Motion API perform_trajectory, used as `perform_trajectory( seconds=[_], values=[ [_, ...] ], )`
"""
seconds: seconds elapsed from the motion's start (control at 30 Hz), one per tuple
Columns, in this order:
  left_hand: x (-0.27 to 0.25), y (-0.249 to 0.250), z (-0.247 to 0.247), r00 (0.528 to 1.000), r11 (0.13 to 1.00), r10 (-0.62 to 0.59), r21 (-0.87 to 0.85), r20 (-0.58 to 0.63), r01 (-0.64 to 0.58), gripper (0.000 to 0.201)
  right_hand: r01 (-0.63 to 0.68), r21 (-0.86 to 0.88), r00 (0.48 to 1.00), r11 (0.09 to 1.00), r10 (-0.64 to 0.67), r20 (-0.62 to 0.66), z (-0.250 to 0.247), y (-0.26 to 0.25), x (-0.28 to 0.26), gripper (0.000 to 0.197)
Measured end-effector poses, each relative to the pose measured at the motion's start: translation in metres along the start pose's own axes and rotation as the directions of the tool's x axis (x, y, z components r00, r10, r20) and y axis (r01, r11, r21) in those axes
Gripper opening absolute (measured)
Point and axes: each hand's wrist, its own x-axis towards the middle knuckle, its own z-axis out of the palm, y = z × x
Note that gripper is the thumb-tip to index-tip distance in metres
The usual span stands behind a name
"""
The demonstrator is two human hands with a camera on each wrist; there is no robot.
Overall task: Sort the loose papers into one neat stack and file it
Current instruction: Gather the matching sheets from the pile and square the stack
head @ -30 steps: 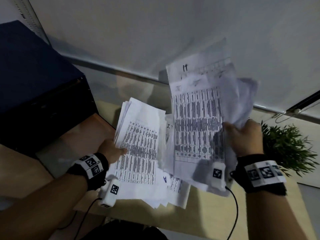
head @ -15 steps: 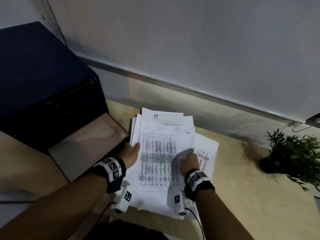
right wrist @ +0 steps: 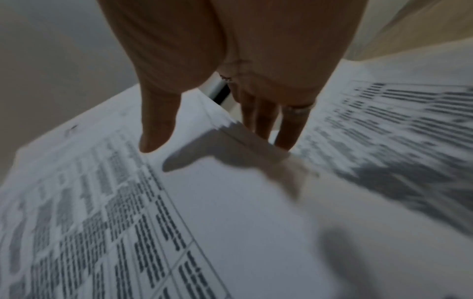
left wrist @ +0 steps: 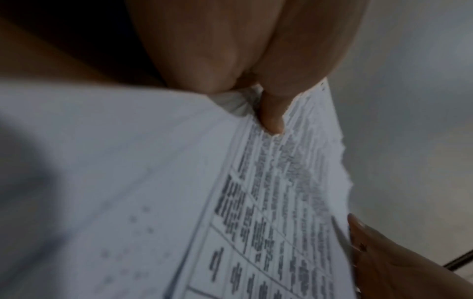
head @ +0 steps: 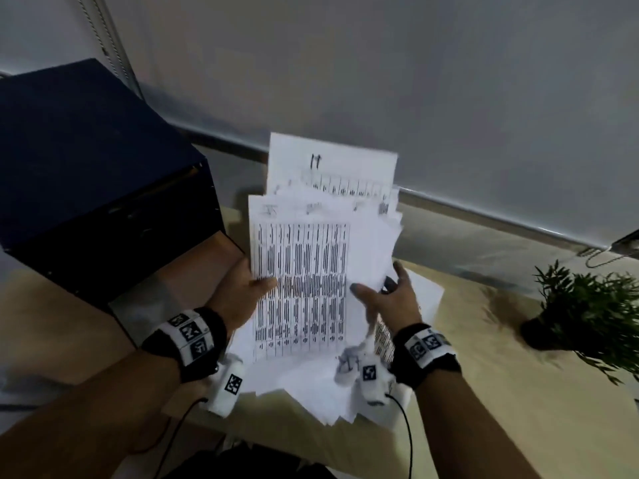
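A thick stack of printed table sheets (head: pixel 311 243) is raised off the table and tilted upright, its top edges uneven, with a sheet marked "11" sticking out above. My left hand (head: pixel 254 283) pinches the stack's left edge, thumb (left wrist: pixel 271 117) on the front sheet and fingers behind. At the right edge my right hand (head: pixel 380 288) is spread: straight fingers (right wrist: pixel 266 121) reach behind the sheets while the thumb (right wrist: pixel 156 131) hovers just off the front page. More loose sheets (head: pixel 311 392) lie fanned on the table under the stack.
A dark blue box (head: pixel 86 160) stands at the left, with a flat grey-brown panel (head: pixel 152 305) lying at its foot. A small potted plant (head: pixel 587 305) sits at the right on the wooden table (head: pixel 518 392). A grey wall runs close behind.
A second ago each hand held its own bunch. Half a second ago the bunches lay merged flat on the table. Now the merged stack is lifted and tilted upright between both hands.
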Motion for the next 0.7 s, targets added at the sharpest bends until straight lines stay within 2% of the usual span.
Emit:
perform_trajectory(
  seconds=[0.07, 0.1, 0.2, 0.27, 0.3, 0.43, 0.57, 0.63, 0.7],
  values=[
    [-0.001, 0.031, -0.006, 0.996, 0.993, 0.090, -0.080, -0.006, -0.091, 0.033, 0.128, -0.011, 0.991, 0.992, -0.128, -0.045, -0.001, -0.032, -0.004, 0.047],
    [-0.002, 0.050, -0.008, 0.990, 0.987, 0.140, -0.082, -0.015, -0.141, 0.034, 0.201, -0.007, 0.976, 0.980, -0.200, -0.086, 0.000, -0.048, -0.007, 0.030],
    [-0.005, 0.090, -0.009, 0.943, 0.947, 0.308, -0.049, -0.125, -0.316, 0.041, 0.406, 0.177, 0.910, 0.897, -0.378, -0.169, 0.004, -0.085, -0.024, 0.012],
    [-0.006, 0.099, -0.009, 0.905, 0.920, 0.388, 0.016, -0.173, -0.391, 0.051, 0.473, 0.205, 0.878, 0.857, -0.439, -0.191, 0.010, -0.088, -0.032, 0.011],
    [-0.007, 0.097, -0.008, 0.903, 0.920, 0.392, 0.055, -0.175, -0.389, 0.055, 0.480, 0.203, 0.874, 0.854, -0.445, -0.193, 0.013, -0.085, -0.036, 0.014],
    [-0.005, 0.063, -0.001, 0.940, 0.953, 0.293, -0.022, -0.175, -0.301, 0.043, 0.474, 0.148, 0.874, 0.868, -0.444, -0.197, 0.023, -0.070, -0.043, 0.042],
    [-0.003, 0.051, 0.005, 0.971, 0.982, 0.168, -0.051, -0.172, -0.179, 0.052, 0.315, 0.073, 0.937, 0.946, -0.299, -0.179, 0.029, -0.055, -0.035, 0.057],
    [-0.005, 0.056, 0.009, 0.985, 0.994, 0.104, -0.021, -0.140, -0.108, 0.042, 0.277, 0.070, 0.951, 0.958, -0.262, -0.164, 0.031, -0.049, -0.030, 0.050],
    [-0.007, 0.060, 0.013, 0.982, 0.998, 0.066, -0.004, -0.177, -0.068, 0.023, 0.262, 0.072, 0.959, 0.962, -0.251, -0.135, 0.034, -0.042, -0.026, 0.044]
  ],
)
